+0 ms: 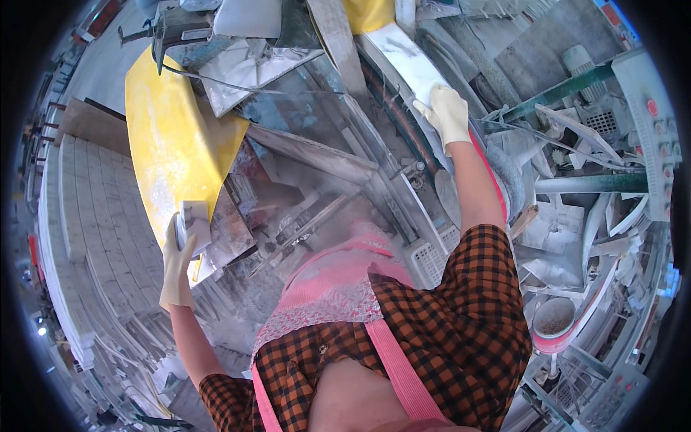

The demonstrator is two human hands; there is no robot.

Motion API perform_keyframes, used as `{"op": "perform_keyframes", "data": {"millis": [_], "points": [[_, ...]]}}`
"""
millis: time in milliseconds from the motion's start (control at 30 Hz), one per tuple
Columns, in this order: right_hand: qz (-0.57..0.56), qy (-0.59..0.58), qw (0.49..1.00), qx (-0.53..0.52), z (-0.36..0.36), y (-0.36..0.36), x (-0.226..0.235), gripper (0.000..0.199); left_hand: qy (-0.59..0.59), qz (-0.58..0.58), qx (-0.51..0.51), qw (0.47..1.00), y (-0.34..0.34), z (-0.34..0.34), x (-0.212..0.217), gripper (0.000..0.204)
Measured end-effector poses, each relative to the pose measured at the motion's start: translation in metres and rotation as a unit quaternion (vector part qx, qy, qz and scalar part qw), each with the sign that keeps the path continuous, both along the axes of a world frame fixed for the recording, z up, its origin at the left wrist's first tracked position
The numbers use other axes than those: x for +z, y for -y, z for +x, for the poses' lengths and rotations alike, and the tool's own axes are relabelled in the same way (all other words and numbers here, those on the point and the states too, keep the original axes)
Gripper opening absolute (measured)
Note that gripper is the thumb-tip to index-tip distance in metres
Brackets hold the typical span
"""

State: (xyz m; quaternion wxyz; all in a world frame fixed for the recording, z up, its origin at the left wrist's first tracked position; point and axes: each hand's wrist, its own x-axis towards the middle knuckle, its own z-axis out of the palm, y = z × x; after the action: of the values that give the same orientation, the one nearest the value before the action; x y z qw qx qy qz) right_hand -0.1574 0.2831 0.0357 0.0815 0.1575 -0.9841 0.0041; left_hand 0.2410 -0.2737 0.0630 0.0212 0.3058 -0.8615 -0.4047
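Both my hands wear pale cream gloves. My left hand (pixel 178 255) is closed around a small white block with grey veining (pixel 193 219), held upright against the lower end of a yellow sheet (pixel 169 137). The sheet drapes over a support and is smeared with pale dust. Farther out on the right, my right hand (pixel 446 117) grips the near end of a long white strip with grey marks, like polished stone (pixel 404 59). Its thumb sticks out over the strip's left side, and the fingertips are partly hidden.
Long pale slabs (pixel 101 209) are stacked on the left. A control panel with a red button (pixel 650 122) stands at the far right. Dusty offcuts, green rails (pixel 590 183) and a round bucket (pixel 554 317) fill the right side. Another yellow sheet (pixel 368 13) hangs at the top.
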Motion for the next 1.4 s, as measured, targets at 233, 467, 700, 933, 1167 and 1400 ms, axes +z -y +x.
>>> {"op": "perform_keyframes", "data": {"millis": [233,467,700,933,1167,1400], "points": [[-0.230,-0.004,0.964,0.132,-0.024,-0.058,-0.027,0.039,0.005,0.005,0.022,1.000,-0.001,0.001,0.000,0.073],[0.037,0.122,0.972,0.199,0.014,-0.083,0.006,0.098,-0.003,0.021,0.038,0.999,-0.004,0.000,0.002,0.072],[0.171,0.036,0.979,0.105,0.027,-0.037,0.003,0.081,0.008,-0.048,0.018,0.999,-0.006,0.001,0.001,0.069],[0.046,0.063,0.996,0.031,0.026,-0.039,0.000,0.034,-0.027,-0.009,0.036,0.999,-0.021,-0.005,0.005,0.070],[0.055,0.039,0.995,-0.078,0.003,-0.052,0.033,0.046,-0.045,0.055,0.215,0.974,-0.059,-0.007,0.037,0.070],[-0.523,0.337,0.778,0.089,0.083,0.128,0.062,0.046,-0.065,0.074,0.278,0.955,-0.058,-0.018,0.032,0.082]]}}
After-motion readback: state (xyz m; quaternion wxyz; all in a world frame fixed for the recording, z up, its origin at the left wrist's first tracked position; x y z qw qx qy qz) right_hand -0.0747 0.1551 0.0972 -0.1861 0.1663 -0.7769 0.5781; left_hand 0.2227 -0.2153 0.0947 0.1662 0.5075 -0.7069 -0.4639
